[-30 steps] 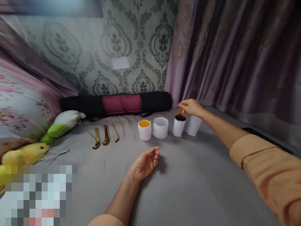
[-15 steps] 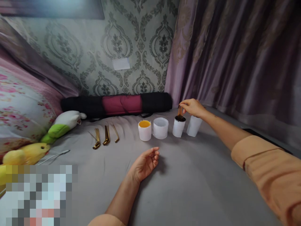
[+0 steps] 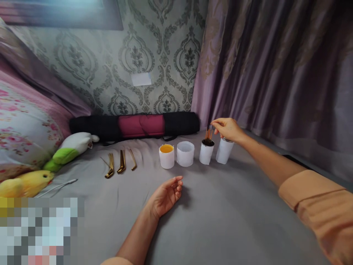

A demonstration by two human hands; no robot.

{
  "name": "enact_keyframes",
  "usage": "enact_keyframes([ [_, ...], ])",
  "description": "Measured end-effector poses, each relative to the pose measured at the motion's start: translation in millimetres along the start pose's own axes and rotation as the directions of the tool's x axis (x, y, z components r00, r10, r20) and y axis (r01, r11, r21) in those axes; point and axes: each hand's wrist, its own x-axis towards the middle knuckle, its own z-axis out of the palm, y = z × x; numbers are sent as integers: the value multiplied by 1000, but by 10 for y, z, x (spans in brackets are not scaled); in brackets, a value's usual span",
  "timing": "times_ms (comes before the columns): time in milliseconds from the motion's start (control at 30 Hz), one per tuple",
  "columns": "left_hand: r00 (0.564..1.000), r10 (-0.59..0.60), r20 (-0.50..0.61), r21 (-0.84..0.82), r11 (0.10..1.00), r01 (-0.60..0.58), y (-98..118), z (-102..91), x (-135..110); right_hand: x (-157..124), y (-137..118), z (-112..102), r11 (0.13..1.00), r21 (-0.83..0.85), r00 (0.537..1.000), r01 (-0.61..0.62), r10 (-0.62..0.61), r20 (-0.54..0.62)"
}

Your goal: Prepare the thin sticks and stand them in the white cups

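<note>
Four white cups stand in a row on the grey sheet. The leftmost cup has a yellow inside, the second cup looks white inside, the third cup is dark inside, and the fourth cup stands at the right. My right hand pinches a thin brownish stick that dips into the third cup. My left hand rests palm up on the sheet, fingers loosely curled and holding nothing. Several gold bent tools lie to the left of the cups.
A black and maroon roll lies against the patterned wall. Soft toys, one white and green and one yellow, sit at the left by a floral pillow. Purple curtains hang at the right. A white cable lies near the toys.
My right hand has lifted the stick slightly, so more of it shows above the third cup. The view has shifted a little. My left hand stays where it was.
</note>
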Motion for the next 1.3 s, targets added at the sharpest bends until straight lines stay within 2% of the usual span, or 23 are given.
enact_keyframes([
  [167,1000,0,-6,0,1000,0,0,15,-11,-70,56,-60,994,106,999,7,-3,-41],
  [300,1000,5,-6,-2,1000,-5,0,28,-17,-176,47,-108,977,205,996,-53,68,-64],
  [467,1000,3,-14,9,1000,-3,-1,54,-25,-355,-2,-154,939,314,986,-140,162,-44],
  [800,1000,15,-19,2,1000,-15,-8,67,-34,-669,117,-92,860,466,971,-209,238,-3],
  [900,999,25,-26,-1,1000,-25,-13,73,-44,-777,133,-3,822,516,965,-239,259,34],
  [1000,999,40,-35,0,999,-40,-12,75,-52,-912,115,154,779,550,951,-303,281,126],
  [1133,996,81,-35,1,997,-81,2,79,-63,-1111,40,471,716,561,909,-415,305,284],
  [1300,988,135,-71,-28,990,-137,22,61,-62,-1284,-114,896,664,559,855,-496,265,445],
])
